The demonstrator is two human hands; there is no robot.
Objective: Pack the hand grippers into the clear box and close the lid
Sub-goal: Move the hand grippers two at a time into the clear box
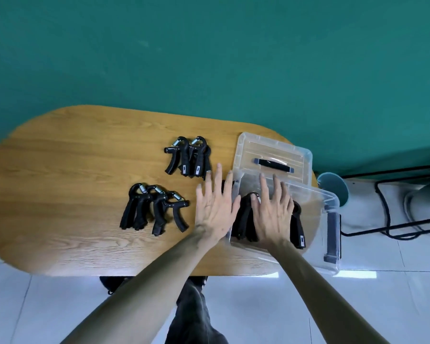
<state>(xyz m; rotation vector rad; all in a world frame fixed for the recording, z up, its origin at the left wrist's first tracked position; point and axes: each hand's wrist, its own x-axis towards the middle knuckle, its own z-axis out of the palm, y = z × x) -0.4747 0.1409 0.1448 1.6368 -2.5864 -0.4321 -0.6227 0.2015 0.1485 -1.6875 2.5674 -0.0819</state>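
**Both my hands flat at the clear box**

My right hand (273,214) is inside the clear box (328,209), with the fingers straight and a little spread, lying on top of the black hand grippers in the box (299,227). It presses or rests on them; it does not pinch anything. My left hand (215,206) is also flat with spread fingers, just at the left wall of the box, over the wooden table (72,170). I cannot tell if it touches the wall.

The box stands at the right end of the table, near me. Its lid (273,155) with a dark handle lies just behind it, on the far side.

Two groups of grippers are outside the box: the near group (154,209) to the left of my left hand, and the far group (188,156) behind it, near the lid.
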